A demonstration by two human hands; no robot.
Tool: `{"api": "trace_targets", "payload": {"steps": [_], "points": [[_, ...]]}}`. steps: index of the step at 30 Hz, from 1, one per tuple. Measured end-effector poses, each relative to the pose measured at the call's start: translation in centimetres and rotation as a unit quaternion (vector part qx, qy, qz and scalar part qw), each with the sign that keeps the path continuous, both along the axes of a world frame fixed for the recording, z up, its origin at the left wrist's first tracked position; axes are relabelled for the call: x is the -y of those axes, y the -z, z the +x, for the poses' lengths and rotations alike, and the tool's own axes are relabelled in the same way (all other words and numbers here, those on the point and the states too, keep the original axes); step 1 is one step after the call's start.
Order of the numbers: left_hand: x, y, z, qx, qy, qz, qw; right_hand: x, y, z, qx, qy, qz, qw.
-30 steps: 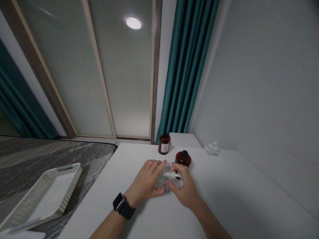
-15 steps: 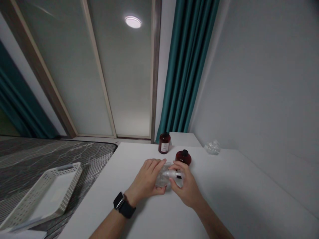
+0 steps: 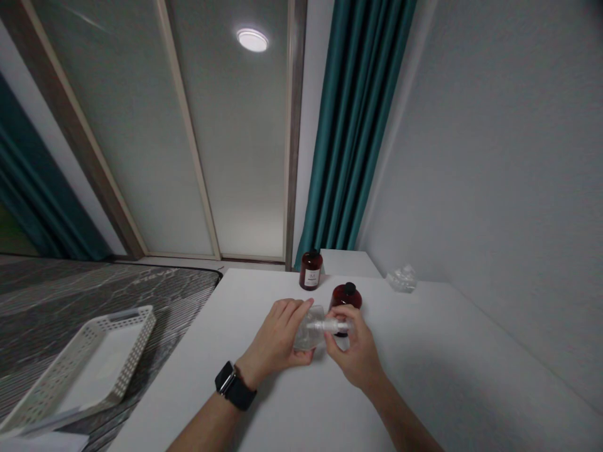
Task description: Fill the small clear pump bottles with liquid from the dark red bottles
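A clear bottle (image 3: 307,334) lies tilted on its side above the white table, its neck pointing right. My left hand (image 3: 280,333), with a black watch on the wrist, is wrapped around the bottle's body. At the neck end, the thumb and fingers of my right hand (image 3: 355,348) pinch a clear pump top (image 3: 336,325). Whether the pump top is still joined to the neck cannot be made out. Just behind my right hand stands a dark red-brown bottle (image 3: 345,295) with a black cap, partly covered by the fingers.
Farther back on the white table (image 3: 264,285) stands a second red-brown bottle (image 3: 311,271) with a white label. Crumpled clear plastic (image 3: 402,278) lies near the wall at the back right. A white perforated basket (image 3: 123,370) is at the lower left, beside the table.
My right hand has shifted slightly to the right with the pump top, away from the clear bottle's body. My left hand stays almost in place.
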State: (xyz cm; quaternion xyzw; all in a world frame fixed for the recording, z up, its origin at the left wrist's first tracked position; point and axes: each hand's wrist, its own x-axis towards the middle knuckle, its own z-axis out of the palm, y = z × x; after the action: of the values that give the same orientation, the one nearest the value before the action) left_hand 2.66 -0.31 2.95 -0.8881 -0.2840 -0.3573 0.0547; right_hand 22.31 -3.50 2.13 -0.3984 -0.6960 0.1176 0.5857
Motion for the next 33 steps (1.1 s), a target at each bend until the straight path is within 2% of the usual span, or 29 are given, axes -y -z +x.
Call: {"api": "trace_targets", "payload": {"steps": [8,17,33], "points": [[-0.2,0.1,-0.1,0.038,-0.019,-0.016,0.999,0.0,-1.0,0.4,-0.081,0.028,0.013,0.996],[-0.2,0.1,-0.2,0.07,-0.024,-0.032,0.997,0.2,-1.1,0.1,-0.15,0.02,0.004,0.989],[0.0,-0.1,0.1,0.074,-0.035,-0.015,0.997,0.1,-1.2,0.6,-0.099,0.06,0.039,0.993]]}}
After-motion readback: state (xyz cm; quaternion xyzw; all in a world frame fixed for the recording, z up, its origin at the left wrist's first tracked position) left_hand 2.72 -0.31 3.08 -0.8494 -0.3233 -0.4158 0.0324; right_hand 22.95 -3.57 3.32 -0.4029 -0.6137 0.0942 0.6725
